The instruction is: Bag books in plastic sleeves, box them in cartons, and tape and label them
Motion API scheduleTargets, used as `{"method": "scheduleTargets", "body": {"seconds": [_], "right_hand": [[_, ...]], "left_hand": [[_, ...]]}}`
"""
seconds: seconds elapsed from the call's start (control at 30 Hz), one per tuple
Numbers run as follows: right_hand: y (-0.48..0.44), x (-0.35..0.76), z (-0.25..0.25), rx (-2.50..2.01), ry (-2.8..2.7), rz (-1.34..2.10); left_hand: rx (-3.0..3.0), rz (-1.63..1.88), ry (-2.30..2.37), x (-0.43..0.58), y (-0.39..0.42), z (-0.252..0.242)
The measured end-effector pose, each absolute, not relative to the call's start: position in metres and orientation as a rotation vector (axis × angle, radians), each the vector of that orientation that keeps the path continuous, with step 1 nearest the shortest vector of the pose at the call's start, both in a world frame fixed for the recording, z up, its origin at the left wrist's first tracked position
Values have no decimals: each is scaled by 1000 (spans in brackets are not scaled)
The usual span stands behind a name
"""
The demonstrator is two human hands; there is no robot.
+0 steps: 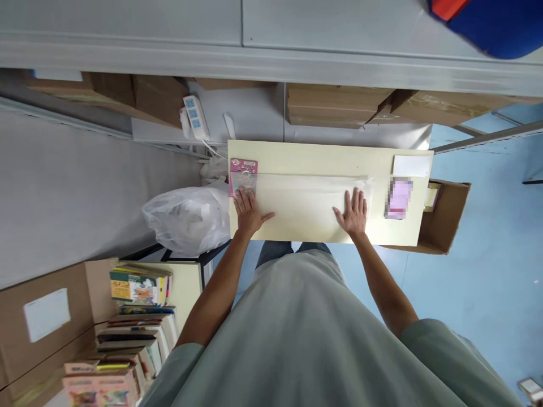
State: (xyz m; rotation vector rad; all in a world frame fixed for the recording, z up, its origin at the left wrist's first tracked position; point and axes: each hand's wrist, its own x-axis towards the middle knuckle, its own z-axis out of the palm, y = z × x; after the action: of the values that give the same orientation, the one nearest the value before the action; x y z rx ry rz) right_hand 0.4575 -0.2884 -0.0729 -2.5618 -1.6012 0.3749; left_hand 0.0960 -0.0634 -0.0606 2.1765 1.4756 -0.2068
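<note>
A long sheet of clear plastic film lies across the cream tabletop. Its left end covers part of a pink printed booklet or card at the table's left edge. My left hand presses flat on the film near the booklet's lower edge, thumb stretched to the right. Toward the film's right end, my right hand rests flat too, fingers extended. Neither hand grips anything. Whether the film is a single sheet or a folded bag I cannot tell.
White paper and a blurred purple item lie at the table's right end. A cardboard box stands right of it. At left are a plastic bag, a power strip and a box of books. Shelves with cartons line the back.
</note>
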Motion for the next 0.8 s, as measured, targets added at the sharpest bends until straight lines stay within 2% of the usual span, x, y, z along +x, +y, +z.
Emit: {"method": "scheduleTargets", "body": {"seconds": [0.2,0.43,0.6,0.8], "right_hand": [[-268,424,-58,-2544,-1621,410],[-165,285,-42,-2159,-1715,782],[-112,216,-52,-1929,-1826,878],[-111,206,-70,-1935,-1818,867]], "left_hand": [[2116,-97,1527,82,-43,-41],[1944,186,1535,54,32,-39],[1913,175,1563,74,72,-43],[1648,232,1708,97,99,-56]]}}
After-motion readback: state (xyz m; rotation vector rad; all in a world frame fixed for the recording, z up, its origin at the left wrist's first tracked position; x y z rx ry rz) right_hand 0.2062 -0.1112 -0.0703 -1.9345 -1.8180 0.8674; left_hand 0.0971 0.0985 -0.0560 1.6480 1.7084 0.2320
